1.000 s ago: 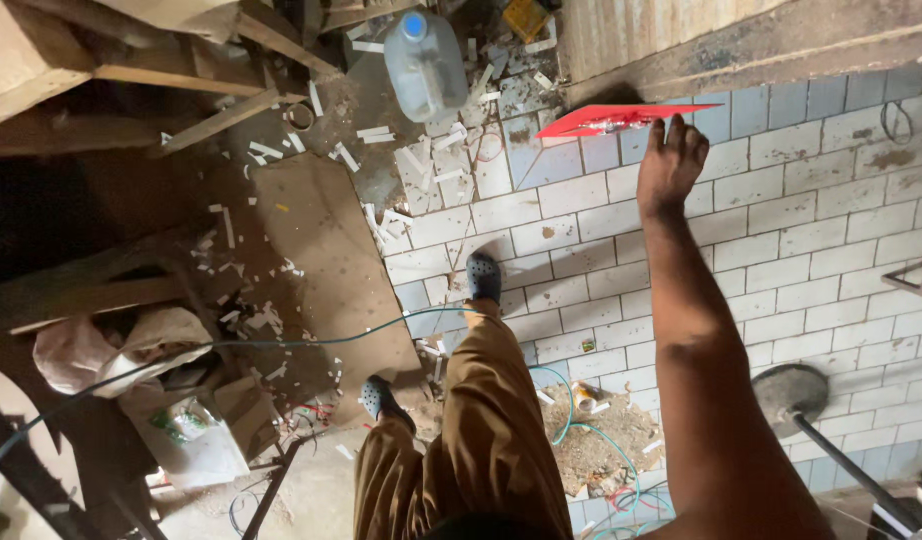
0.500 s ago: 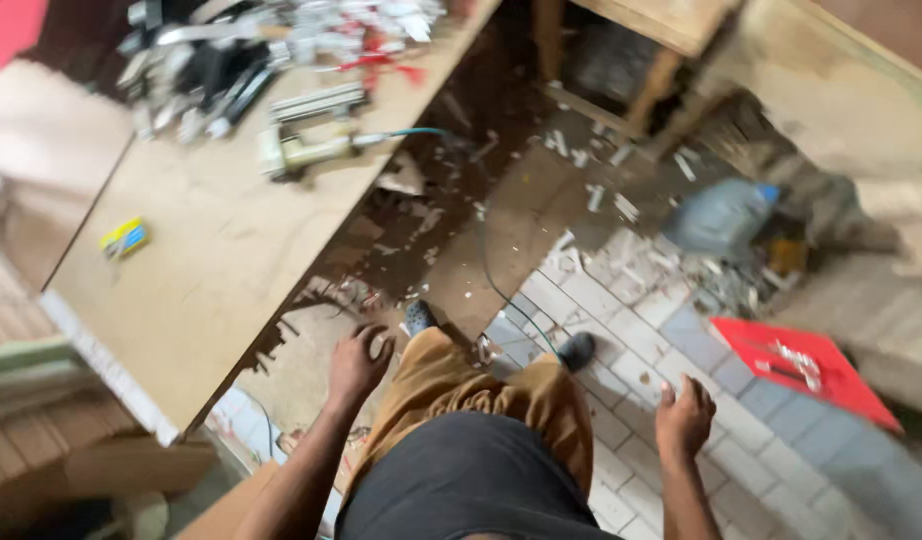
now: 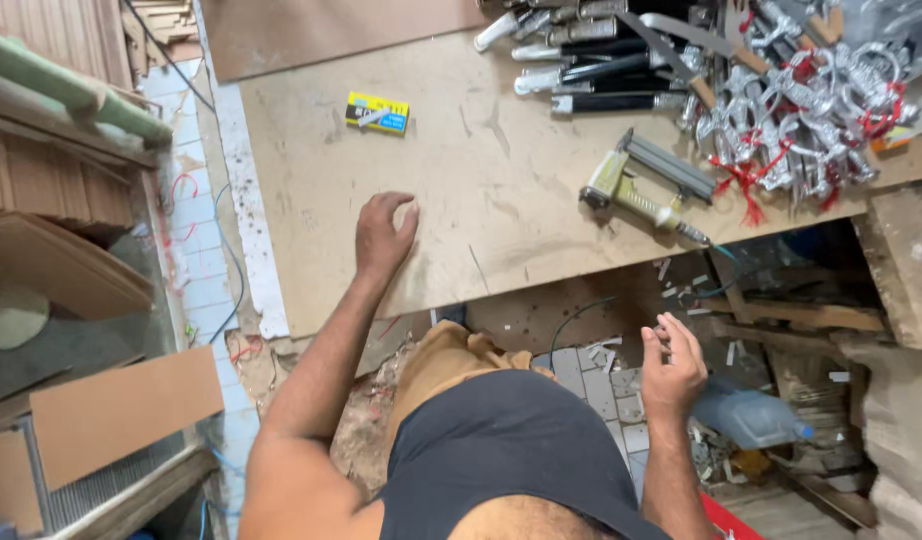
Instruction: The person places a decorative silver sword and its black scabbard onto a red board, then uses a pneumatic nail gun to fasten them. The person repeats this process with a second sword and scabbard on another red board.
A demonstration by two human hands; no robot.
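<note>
Resting fingers curled and empty on the brown board (image 3: 501,190), the left hand (image 3: 383,235) should press flat, steadying beside the nail gun (image 3: 646,185).

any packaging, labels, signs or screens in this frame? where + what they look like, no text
Small box: flat rectangular carton, yellow and blue with a pale picture on top, lying on the board table near its far left corner, beyond the left hand.
Plastic jug: translucent bluish with a blue cap, on its side on the floor under the table, beside the right hand; no label visible.
No signs or screens in view.
</note>
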